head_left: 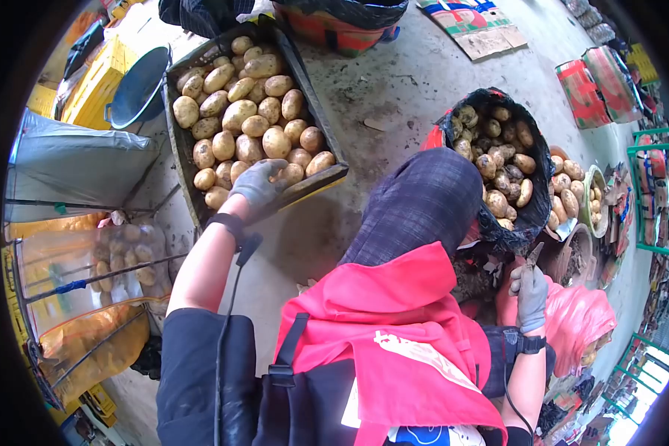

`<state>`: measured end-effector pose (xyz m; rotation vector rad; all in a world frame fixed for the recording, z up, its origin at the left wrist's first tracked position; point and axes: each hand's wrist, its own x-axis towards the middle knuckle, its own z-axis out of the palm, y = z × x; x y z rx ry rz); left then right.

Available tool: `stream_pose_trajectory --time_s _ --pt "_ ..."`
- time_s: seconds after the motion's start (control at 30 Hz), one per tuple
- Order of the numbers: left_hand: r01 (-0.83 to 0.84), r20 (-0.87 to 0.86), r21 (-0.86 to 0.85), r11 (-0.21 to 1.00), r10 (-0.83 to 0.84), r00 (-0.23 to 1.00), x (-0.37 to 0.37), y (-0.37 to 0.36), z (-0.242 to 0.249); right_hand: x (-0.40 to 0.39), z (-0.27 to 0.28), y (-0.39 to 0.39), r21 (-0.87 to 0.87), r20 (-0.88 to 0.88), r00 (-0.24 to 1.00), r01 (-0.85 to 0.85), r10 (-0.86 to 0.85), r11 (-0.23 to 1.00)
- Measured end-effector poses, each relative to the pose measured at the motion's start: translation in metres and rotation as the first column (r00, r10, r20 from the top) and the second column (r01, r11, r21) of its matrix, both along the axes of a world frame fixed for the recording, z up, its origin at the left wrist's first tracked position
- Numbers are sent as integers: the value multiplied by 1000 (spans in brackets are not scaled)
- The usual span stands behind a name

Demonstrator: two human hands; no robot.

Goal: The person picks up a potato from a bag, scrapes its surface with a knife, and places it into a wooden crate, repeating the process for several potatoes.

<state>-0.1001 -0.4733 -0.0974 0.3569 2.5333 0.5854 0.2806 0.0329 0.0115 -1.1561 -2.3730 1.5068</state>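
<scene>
My left hand (259, 189), in a grey glove, reaches over the near edge of a dark crate (182, 167) full of potatoes. Its fingers curl around a potato (292, 175) there, partly hidden by the glove. On the right, my gloved right hand (529, 297) is closed around the handle of a small knife (534, 254), its pointed blade sticking up. Just beyond that hand stands a basket lined with black plastic (516, 236), with dirt-stained potatoes (498, 160) inside.
More potatoes (565, 189) and a round tub (589, 201) sit right of the lined basket. A pink plastic bag (583, 320) lies by my right forearm. Left of the crate are a blue basin (140, 89) and yellow crates (100, 85). Flattened cardboard (476, 30) lies at the back.
</scene>
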Motion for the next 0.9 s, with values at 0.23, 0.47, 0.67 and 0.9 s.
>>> stream_pose_trajectory --time_s 0.23,0.47,0.67,0.9 --pt "171 -10 -25 985 -171 985 -25 -10 -14 -28 7 -8 50 63 996 -60 57 997" --pt "-104 28 4 995 104 994 -5 8 20 -31 29 -9 18 111 991 -81 78 997" --pt "-369 -162 187 910 399 902 -68 -56 -43 -5 19 13 6 186 976 -112 109 994" --pt "-543 -279 87 835 544 791 -152 -137 -27 -21 24 -4 21 279 958 -69 61 997"
